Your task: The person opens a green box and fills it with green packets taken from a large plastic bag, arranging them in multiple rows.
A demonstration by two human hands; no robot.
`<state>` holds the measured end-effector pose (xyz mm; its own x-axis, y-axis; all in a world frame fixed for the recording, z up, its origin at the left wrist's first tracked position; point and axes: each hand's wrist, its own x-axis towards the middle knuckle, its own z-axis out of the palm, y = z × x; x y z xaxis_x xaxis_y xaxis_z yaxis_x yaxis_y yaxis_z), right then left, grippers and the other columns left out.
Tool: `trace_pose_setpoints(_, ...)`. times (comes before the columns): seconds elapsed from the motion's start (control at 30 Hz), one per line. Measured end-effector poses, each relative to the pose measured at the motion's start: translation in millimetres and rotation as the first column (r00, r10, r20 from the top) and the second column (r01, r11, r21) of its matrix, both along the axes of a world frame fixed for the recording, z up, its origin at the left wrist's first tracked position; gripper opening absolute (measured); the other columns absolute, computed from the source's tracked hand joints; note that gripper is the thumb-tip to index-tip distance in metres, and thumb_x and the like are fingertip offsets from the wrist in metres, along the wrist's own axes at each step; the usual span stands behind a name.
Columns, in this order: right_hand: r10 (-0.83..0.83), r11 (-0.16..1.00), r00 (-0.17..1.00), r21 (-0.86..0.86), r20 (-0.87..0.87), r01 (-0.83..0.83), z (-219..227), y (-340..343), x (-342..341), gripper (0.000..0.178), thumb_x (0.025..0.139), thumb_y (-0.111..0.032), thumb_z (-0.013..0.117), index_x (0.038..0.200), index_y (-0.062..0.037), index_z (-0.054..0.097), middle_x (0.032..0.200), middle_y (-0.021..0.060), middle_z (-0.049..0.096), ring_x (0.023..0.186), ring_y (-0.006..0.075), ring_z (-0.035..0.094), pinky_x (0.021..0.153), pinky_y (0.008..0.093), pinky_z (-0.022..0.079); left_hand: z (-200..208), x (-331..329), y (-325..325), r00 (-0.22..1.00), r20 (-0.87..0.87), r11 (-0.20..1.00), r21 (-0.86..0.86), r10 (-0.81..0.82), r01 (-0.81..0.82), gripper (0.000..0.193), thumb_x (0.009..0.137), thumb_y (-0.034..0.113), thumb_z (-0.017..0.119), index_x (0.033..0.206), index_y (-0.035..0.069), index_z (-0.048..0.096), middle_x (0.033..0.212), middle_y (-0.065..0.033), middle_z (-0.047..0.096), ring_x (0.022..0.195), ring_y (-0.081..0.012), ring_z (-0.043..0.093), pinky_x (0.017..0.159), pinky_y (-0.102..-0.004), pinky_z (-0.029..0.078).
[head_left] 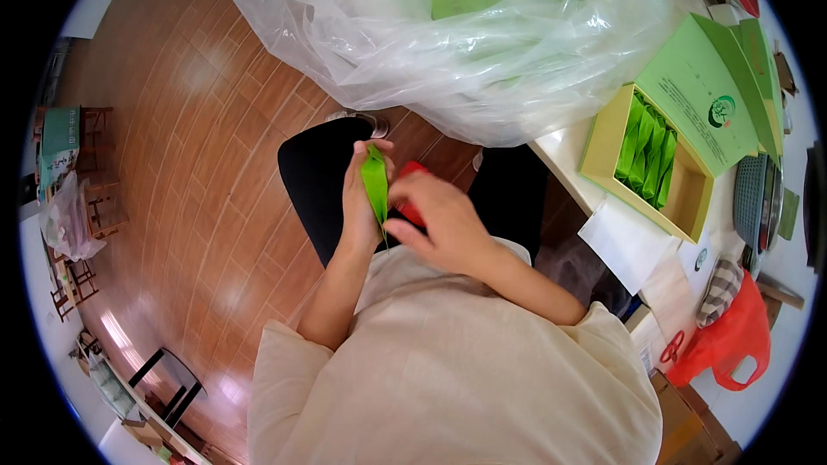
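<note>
Head view: my left hand point(360, 198) is curled shut around a slim green sachet point(376, 185), holding it upright over my lap, its lower tip poking out below my palm. My right hand point(435, 220) sits just beside it, fingers partly bent, touching the sachet's lower end and covering a small red thing point(410, 170) of which only an edge shows; whether I grip that, I cannot tell. On the white table point(564, 159) to my right stands an open yellow box point(689, 198) with more green sachets point(648, 151) standing inside, its green lid point(699, 95) leaning behind. A big clear plastic bag point(448, 43) lies ahead of me. An orange bag point(728, 340) sits near the table's end.
</note>
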<state>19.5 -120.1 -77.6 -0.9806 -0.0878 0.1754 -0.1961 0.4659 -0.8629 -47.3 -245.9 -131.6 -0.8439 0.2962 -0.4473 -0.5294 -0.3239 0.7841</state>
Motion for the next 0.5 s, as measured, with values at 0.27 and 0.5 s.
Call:
trace_pose_setpoints(0.27,-0.022,0.994,0.969,0.100,-0.247,0.048,1.6,10.8,-17.9,0.036,0.076,-0.013,0.071,0.108,0.0008,0.061,0.105,0.0129,0.064,0.087,0.0276,0.061,0.075,0.0345,0.051,13.4,15.4,5.7,0.994,-0.077,0.995,-0.072,-0.080,0.074,0.040,0.102,0.035,0.031,0.103,0.004,0.056,0.090,-0.0021,0.054,0.083,-0.0100,0.050,0.079,-0.0240,0.041)
trace_pose_setpoints(0.5,-0.216,0.976,0.974,-0.051,-0.063,0.213,-4.6,13.7,-14.4,0.020,0.081,-0.011,0.068,0.096,0.0007,0.064,0.084,0.0103,0.066,0.065,0.0223,0.060,0.059,0.0311,0.050,18.0,11.6,3.8,0.932,-0.203,0.895,-0.400,-0.299,0.200,0.036,0.102,0.030,0.030,0.106,0.005,0.054,0.092,-0.0096,0.056,0.083,-0.0165,0.054,0.078,-0.0282,0.043)
